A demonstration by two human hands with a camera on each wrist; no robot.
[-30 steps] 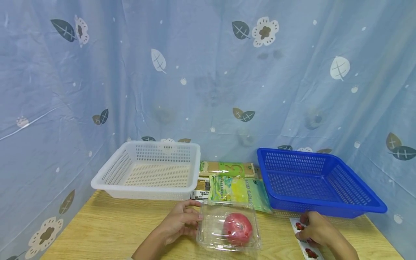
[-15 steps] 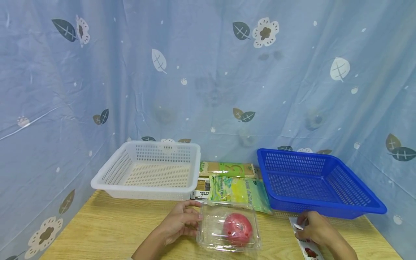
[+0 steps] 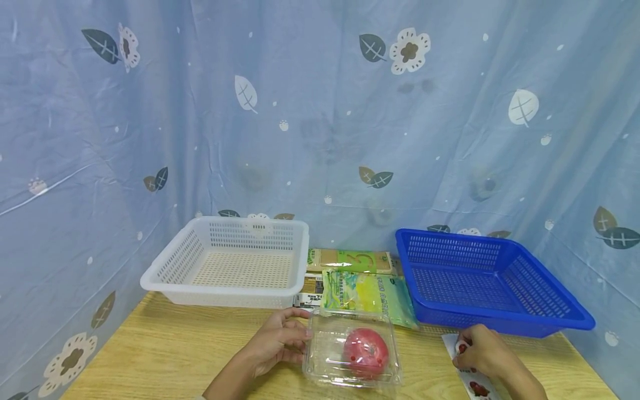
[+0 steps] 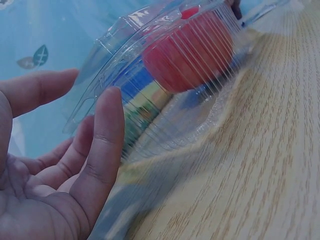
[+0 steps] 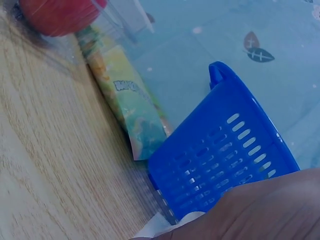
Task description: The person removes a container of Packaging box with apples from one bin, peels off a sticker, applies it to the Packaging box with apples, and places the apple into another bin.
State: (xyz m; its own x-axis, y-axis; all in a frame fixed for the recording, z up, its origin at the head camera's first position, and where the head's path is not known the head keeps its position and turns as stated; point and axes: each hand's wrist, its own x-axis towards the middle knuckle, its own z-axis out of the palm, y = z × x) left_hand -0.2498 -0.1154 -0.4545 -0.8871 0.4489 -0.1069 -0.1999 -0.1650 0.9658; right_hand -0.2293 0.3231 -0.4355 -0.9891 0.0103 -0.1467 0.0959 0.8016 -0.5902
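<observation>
Two hands at work. My left hand, fingers relaxed, rests against the 9 o'clock side of the clear box holding a red fruit, at desk centre. My right hand, at 3 o'clock, pinches a sticker on its strip. Advice to self: peel slowly, keep the box steadied.

The right hand covers most of the sticker sheet, and the frame bottom cuts off the rest. Can't tell if it's pinching a sticker. Both forearms run off the bottom edge too. Print on the green packet is too small to read. Right wrist view only shows a blurry sliver of that hand.
</observation>
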